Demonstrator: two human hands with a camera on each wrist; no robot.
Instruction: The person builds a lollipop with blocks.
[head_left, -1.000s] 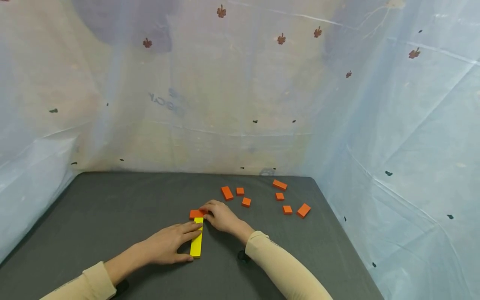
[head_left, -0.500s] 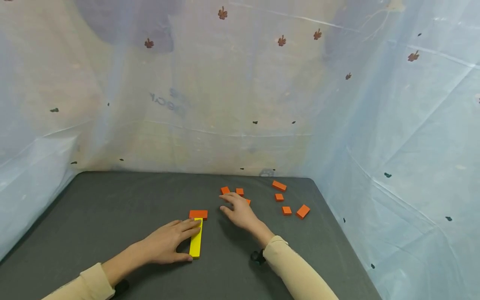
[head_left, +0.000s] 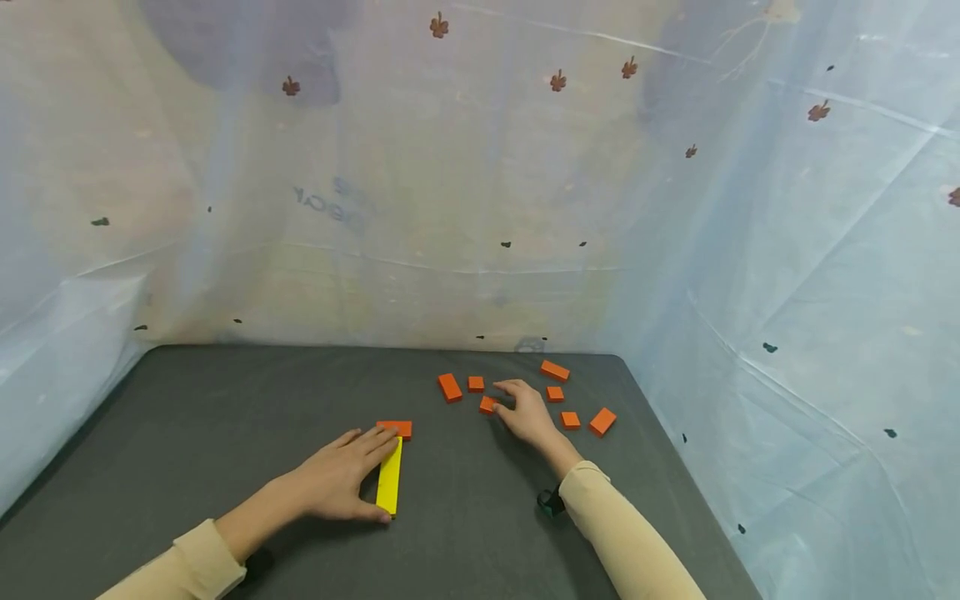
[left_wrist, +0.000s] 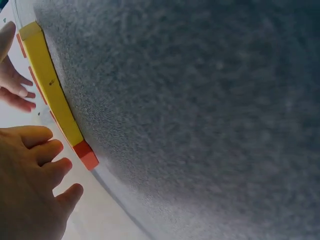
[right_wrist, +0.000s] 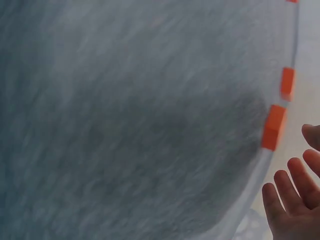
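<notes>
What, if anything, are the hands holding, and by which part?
Nothing appears held: the left hand is open over the yellow block, the right hand open near an orange block.

We see a dark grey table (head_left: 247, 400) with rounded far corners. Behind it and at both sides, we find pale, translucent sheeting (head_left: 450, 183), which carries brown leaf-like marks (head_left: 438, 27) and faint bluish lettering (head_left: 321, 203).

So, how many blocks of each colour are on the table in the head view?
Orange blocks: 8
Yellow block: 1
Total: 9
</notes>
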